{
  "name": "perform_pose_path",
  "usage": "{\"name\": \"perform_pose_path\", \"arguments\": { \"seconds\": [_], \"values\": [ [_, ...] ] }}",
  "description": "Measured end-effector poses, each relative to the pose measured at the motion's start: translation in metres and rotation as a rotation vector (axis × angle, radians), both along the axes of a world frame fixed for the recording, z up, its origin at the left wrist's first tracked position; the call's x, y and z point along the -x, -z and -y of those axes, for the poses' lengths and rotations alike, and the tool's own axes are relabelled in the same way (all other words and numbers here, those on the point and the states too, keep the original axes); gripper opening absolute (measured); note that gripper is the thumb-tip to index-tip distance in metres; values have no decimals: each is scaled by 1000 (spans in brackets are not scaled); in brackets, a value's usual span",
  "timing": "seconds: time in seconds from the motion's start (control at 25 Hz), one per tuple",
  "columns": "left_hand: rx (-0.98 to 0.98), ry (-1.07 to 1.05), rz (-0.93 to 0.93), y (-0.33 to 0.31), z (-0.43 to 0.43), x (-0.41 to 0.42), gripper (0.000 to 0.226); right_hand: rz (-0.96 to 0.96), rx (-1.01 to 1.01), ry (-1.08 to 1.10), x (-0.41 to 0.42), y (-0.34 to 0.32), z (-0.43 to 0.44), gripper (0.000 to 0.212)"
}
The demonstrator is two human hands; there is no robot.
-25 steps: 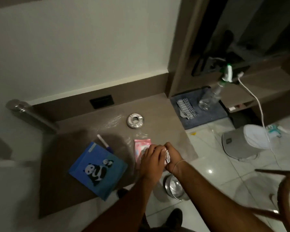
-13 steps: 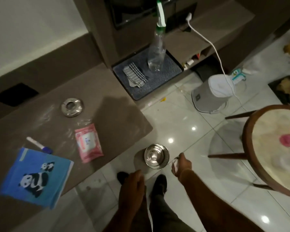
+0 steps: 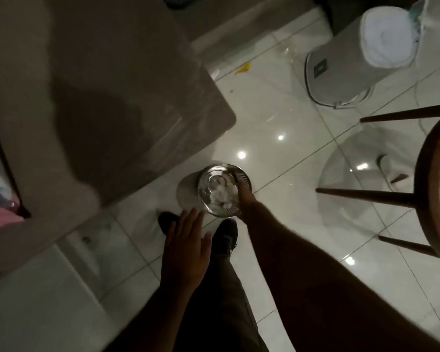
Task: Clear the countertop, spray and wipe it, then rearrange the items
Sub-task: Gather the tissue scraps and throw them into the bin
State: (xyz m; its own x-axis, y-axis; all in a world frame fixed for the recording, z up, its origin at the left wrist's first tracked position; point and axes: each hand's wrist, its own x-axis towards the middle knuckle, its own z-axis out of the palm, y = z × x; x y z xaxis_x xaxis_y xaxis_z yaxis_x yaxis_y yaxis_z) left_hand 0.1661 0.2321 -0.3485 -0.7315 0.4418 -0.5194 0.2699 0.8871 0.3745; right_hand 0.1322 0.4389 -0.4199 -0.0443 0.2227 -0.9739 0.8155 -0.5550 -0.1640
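One brown countertop (image 3: 112, 72), glossy tiled floor (image 3: 277, 110)

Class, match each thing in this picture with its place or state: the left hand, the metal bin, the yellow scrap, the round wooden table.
Things:
1. left hand
2. metal bin
3. yellow scrap
4. wooden table

Places or states:
a. lies loose on the floor tiles
b. holds crumpled white paper
c. fingers spread, holding nothing
d. at the picture's right edge

Pairs: 1-c, 2-b, 3-a, 4-d
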Motion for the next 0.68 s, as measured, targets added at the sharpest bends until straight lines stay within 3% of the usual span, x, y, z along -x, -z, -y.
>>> {"name": "perform_pose_path", "arguments": {
  "seconds": [0.12,0.2,0.36,0.52,0.68],
  "values": [
    [21,23,-9,-10,10,6,56,82,-118,-308,1,-13,-2,55],
    [10,100,-45,-37,14,11,55,52,-288,-402,-11,-47,-2,45],
    [-103,153,-173,-107,10,22,53,-181,-609,-383,-38,-134,6,37],
    [-175,123,-292,-201,-9,59,53,-395,-910,-498,-12,-234,12,45],
    [-120,-89,-465,-298,-5,123,55,-641,-1138,-694,62,-332,23,50]
  ]
}}
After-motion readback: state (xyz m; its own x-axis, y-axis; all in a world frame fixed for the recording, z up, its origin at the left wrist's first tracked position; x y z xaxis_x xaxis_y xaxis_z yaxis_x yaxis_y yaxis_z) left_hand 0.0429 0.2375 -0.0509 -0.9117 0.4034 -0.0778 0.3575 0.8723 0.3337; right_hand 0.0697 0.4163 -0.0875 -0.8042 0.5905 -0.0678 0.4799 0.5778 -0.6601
